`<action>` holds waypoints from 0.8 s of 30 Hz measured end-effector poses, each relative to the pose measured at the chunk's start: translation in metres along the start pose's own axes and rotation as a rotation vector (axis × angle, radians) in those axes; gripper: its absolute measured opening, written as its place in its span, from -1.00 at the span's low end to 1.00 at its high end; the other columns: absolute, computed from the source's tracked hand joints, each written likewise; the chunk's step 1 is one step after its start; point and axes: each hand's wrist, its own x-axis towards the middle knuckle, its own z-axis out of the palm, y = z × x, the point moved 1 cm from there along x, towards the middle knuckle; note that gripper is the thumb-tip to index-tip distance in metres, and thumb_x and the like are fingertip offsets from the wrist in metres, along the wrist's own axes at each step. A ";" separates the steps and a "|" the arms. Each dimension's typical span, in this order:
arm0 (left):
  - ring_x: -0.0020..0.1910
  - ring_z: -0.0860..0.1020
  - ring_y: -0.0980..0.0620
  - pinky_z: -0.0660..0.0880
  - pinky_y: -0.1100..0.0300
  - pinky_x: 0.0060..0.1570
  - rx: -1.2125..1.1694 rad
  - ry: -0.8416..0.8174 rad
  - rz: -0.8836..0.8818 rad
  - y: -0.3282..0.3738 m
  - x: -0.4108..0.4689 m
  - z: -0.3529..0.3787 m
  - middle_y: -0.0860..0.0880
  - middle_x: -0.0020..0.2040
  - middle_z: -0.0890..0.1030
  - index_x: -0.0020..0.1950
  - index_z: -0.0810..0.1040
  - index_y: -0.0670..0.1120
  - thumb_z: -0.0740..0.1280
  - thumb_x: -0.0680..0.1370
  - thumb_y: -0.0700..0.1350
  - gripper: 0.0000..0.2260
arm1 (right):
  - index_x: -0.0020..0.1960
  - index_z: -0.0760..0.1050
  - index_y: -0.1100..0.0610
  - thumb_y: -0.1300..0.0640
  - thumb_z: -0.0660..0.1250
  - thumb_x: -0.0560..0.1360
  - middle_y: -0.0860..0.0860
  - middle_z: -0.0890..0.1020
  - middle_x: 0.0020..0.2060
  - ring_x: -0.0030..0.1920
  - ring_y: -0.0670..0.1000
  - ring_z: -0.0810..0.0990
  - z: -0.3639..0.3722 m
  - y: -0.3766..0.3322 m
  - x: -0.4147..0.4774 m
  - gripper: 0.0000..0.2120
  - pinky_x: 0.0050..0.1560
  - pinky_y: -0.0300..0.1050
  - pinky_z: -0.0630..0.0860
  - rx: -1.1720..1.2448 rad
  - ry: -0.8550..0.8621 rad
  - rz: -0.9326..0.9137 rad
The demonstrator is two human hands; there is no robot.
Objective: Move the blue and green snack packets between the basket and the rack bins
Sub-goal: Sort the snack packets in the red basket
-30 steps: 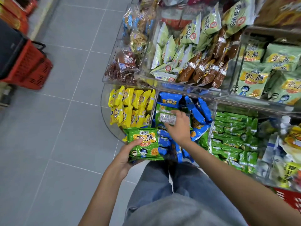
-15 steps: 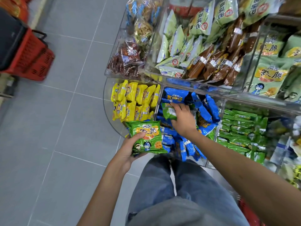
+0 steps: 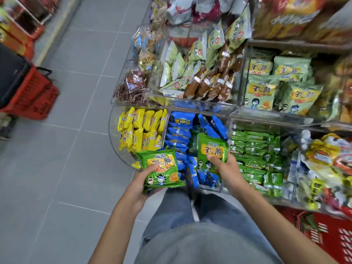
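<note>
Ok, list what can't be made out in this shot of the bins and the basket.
Head view only:
- red basket: cut off by the right and bottom edges; contents unclear.
- green stack in the left hand: top packet hides the count beneath.
- right hand: fingers hidden behind its green packet.
- top-right shelf packs: blurred, print unreadable.

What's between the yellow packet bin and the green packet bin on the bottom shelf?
The blue packets, plainly shown in the head view.
</note>
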 end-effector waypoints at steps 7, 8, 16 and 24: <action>-0.16 0.64 -0.01 0.55 0.14 -0.23 0.174 -0.106 -0.062 -0.015 -0.015 0.000 -0.07 -0.08 0.68 0.16 0.53 -0.08 0.44 0.25 -0.01 -0.51 | -0.06 0.43 0.02 0.19 0.35 0.49 -0.04 0.59 -0.07 -0.13 -0.13 0.55 -0.020 0.029 -0.059 -0.88 -0.12 -0.26 0.44 0.127 0.184 0.071; -0.18 0.63 -0.01 0.56 0.14 -0.22 0.201 -0.128 -0.065 -0.014 -0.014 -0.001 -0.07 -0.09 0.68 0.17 0.53 -0.08 0.43 0.28 -0.02 -0.53 | -0.06 0.44 0.04 0.21 0.35 0.49 0.00 0.59 -0.06 -0.13 -0.09 0.56 -0.022 0.034 -0.063 -0.88 -0.12 -0.26 0.45 0.156 0.224 0.069; -0.35 0.66 0.06 0.59 0.09 -0.14 0.613 -0.377 -0.133 -0.018 -0.002 0.037 -0.02 -0.30 0.69 -0.07 0.58 -0.08 0.38 0.43 -0.15 -0.90 | -0.10 0.52 0.11 0.31 0.33 0.48 0.01 0.65 -0.23 -0.30 -0.09 0.62 -0.038 0.089 -0.139 -0.88 -0.25 -0.26 0.56 0.489 0.589 0.077; -0.36 0.61 0.14 0.50 0.33 -0.42 1.102 -0.727 -0.199 -0.096 -0.030 0.159 0.03 -0.25 0.67 0.06 0.53 -0.04 0.31 0.50 -0.10 -0.85 | -0.04 0.51 0.15 0.33 0.29 0.49 0.09 0.65 -0.19 -0.30 0.00 0.64 -0.079 0.171 -0.239 -0.88 -0.32 -0.17 0.61 0.943 0.965 0.088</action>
